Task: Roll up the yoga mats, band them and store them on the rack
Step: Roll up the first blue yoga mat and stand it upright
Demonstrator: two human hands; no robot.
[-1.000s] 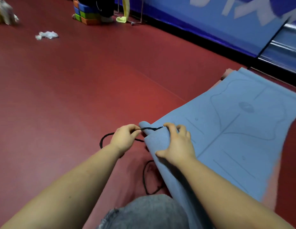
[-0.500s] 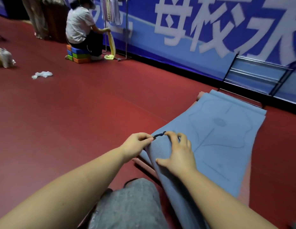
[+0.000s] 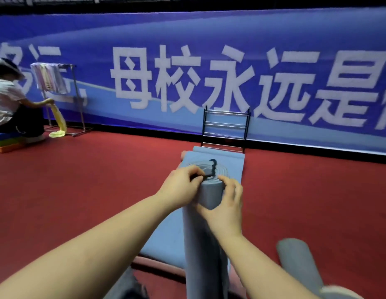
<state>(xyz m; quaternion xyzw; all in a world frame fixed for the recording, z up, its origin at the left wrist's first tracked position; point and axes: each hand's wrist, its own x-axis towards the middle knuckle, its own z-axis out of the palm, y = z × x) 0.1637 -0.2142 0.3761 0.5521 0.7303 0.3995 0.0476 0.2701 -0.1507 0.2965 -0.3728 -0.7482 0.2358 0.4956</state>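
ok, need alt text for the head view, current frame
Two bare hands hold a rolled blue-grey foam yoga mat on end: the left hand pinches a thin black cord band lying across the roll's top, and the right hand grips its side. Beyond it, more flat blue mat lies on the red floor before a black metal rack by a blue banner wall.

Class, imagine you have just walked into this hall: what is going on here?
A person is banding a rolled blue yoga mat, which points away from them. Their left hand pinches a black band stretched over the roll's end, while the right hand grips the roll just below it. More blue mat lies flat on the red floor beyond. The black rack stands against the blue wall banner, with no mats on it. At far left, another person sits handling a yellow cloth.
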